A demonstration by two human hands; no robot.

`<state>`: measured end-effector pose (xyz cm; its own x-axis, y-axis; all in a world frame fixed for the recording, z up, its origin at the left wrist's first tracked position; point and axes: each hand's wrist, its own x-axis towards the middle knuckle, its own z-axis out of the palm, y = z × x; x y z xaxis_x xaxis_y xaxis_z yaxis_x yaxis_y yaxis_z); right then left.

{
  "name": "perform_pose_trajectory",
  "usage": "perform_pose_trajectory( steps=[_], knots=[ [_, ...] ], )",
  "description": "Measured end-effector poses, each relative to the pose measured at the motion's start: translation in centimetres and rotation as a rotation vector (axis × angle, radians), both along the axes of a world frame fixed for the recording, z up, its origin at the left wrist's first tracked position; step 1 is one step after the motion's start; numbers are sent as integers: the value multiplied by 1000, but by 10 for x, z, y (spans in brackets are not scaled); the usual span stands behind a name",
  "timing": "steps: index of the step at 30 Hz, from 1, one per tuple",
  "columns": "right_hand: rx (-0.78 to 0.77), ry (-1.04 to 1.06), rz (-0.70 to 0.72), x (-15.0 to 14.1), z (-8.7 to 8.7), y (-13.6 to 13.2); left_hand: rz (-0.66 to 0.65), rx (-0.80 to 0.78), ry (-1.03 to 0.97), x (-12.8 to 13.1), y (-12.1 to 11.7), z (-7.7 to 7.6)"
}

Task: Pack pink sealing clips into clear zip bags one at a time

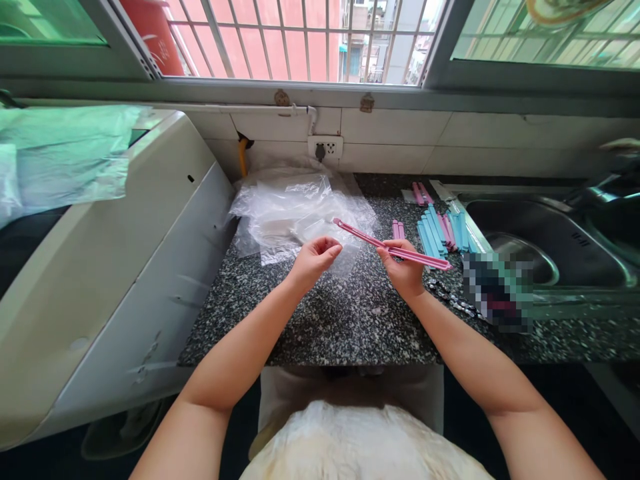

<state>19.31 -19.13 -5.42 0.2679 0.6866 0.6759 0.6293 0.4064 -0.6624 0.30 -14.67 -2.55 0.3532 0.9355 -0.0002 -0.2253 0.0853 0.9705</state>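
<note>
My right hand is closed around a long pink bag sealing clip, held above the counter. The clip slants, its narrow end up at the left and its other end past my hand at the right. To the left of it, my left hand is closed in a pinch; whatever is between the fingertips, if anything, is too small to make out. Behind my left hand lies a heap of clear plastic bags. Blue clips lie in a group beyond my right hand, with a pink pair beside them.
A metal sink is set into the speckled counter at the right. Beside my right forearm lies a pixelated dark item. A white washing machine stands at the left. A wall socket sits below the barred window.
</note>
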Motion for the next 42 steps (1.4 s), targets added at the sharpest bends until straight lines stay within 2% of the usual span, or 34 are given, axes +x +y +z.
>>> perform_pose_trajectory(
  steps=[9, 26, 42],
  knots=[
    [31, -86, 94, -11, 3, -4, -39, 11, -35, 2, -1, 1],
    [54, -72, 128, -17, 9, -9, -62, -58, -71, 4, 1, -9],
    [60, -80, 191, -17, 11, -12, -60, -111, -74, 0, 3, -4]
  ],
)
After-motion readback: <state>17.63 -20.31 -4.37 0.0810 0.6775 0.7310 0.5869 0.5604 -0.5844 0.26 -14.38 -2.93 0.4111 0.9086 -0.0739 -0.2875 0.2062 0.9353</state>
